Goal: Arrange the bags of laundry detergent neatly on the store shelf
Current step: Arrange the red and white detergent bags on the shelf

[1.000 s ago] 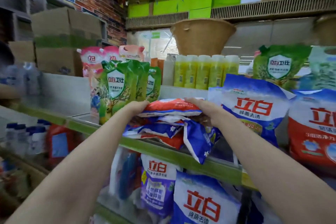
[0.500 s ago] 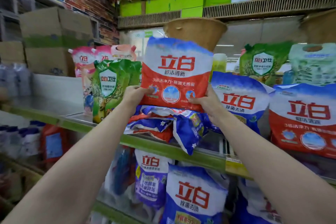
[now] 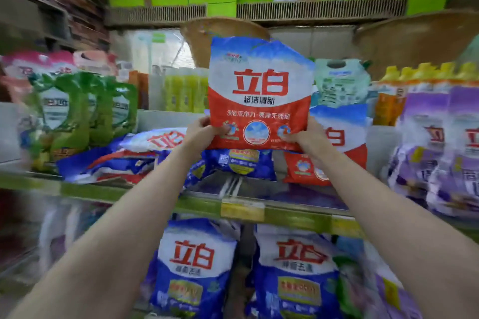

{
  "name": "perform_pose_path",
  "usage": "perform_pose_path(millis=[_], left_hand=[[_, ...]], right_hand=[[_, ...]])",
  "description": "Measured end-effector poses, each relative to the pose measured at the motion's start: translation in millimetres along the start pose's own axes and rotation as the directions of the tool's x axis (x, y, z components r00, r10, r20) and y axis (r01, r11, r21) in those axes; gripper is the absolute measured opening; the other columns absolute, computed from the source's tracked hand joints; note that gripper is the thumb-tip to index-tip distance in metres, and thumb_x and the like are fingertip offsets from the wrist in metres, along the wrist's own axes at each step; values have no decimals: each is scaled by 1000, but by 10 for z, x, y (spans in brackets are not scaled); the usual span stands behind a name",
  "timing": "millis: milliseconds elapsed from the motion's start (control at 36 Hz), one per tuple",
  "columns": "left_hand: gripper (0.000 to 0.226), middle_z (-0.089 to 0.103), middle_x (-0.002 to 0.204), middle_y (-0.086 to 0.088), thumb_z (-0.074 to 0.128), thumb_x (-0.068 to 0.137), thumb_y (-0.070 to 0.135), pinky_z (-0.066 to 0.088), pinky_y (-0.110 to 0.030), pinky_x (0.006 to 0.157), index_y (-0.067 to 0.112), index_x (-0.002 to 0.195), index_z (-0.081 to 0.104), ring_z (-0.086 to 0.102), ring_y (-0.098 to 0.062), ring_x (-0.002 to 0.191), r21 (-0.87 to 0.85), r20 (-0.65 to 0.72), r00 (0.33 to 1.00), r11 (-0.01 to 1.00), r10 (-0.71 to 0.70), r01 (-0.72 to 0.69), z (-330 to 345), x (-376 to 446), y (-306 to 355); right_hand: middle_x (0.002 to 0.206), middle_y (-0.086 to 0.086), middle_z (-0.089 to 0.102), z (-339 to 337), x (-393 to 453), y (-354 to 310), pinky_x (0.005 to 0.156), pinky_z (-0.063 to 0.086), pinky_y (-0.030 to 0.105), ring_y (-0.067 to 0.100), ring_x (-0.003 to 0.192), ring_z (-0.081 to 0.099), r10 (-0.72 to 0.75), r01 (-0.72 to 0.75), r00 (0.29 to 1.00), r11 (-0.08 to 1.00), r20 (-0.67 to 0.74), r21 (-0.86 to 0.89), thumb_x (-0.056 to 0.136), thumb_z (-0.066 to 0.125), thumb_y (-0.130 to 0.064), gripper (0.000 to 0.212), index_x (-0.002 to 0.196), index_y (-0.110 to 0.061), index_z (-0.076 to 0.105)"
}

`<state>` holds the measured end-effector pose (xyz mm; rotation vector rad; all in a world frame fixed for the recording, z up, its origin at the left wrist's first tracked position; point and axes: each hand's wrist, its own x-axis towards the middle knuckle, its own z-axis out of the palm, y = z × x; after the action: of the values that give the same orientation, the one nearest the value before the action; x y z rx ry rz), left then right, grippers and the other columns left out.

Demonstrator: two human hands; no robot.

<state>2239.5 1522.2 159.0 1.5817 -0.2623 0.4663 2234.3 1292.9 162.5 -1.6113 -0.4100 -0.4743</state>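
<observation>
Head view: holding red-and-white detergent bag (image 3: 260,90) upright, lifted clear above the middle of the store shelf (image 3: 197,206). Left hand (image 3: 201,132) gripping bag's lower left corner, thumb on the front face; right hand (image 3: 307,134) gripping lower right corner, same grip, fingers curled behind. Both arms reaching up and forward from bottom corners.

Lying flat in a messy heap (image 3: 124,160) on the shelf's left-middle, just below and left of held bag: blue, red and white detergent bags, overlapping, some hanging toward the front edge. Blue bag (image 3: 241,163) lying directly under held bag. Standing behind right hand, partly hidden: another red-and-white bag (image 3: 337,153), pale green pouch (image 3: 339,83) behind it. Standing toward shelf's left end: green pouches (image 3: 77,111), pink pouches (image 3: 59,62) behind, blurred. Standing at shelf's right end: purple bags (image 3: 438,153), orange-and-yellow bottles (image 3: 414,80) behind. Yellow bottles (image 3: 185,92) at the back, middle. Woven baskets (image 3: 204,33) sitting higher up behind held bag.

Yellow price tag (image 3: 242,211) sticking on the shelf's green front edge. Standing upright on the level below: two blue-and-white bags (image 3: 194,267). Edges of picture blurring heavily.
</observation>
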Motion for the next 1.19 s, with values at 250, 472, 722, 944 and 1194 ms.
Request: perform_pose_path(millis=[250,472,722,944,1194], left_hand=[[30,66,99,-8,71,80,3,53,-18,68,2,109,65,62,-12,75,98,118,992,995,-34,22,949,-54,-268],[37,67,112,-9,76,78,13,50,-34,92,4,113,65,62,-19,97,253,171,977,964,-129,83,1667,-107,-477],[49,62,124,-12,74,80,20,51,-40,93,6,123,55,60,-32,110,392,72,970,901,-231,186,1998,-65,-634],[56,57,130,-14,71,84,26,47,-38,96,3,130,49,56,-30,117,497,29,966,842,-257,209,2073,-11,-655],[53,55,131,-15,64,89,28,47,-40,95,6,133,44,56,-32,117,569,-13,966,793,-257,219,2114,-65,-750]], right_hand=[[103,5,65,-944,-164,218,77,56,28,10,79,64,59,-78,990,985,-131,-151,71,72,11,54,119,-8,56],[118,18,61,-1521,-274,433,89,49,41,28,101,59,156,-191,968,966,-198,-172,75,66,17,54,125,4,51],[119,14,63,-1755,-208,823,87,54,38,26,101,61,256,-295,952,916,-168,-272,74,75,4,56,125,-6,53],[121,10,65,-1787,-113,939,99,47,46,28,109,62,336,-346,936,833,-102,-432,74,79,-9,53,122,-13,57],[128,8,61,-1735,-111,897,101,46,43,27,115,58,371,-390,915,706,-161,-591,78,77,-15,60,131,-13,49]])
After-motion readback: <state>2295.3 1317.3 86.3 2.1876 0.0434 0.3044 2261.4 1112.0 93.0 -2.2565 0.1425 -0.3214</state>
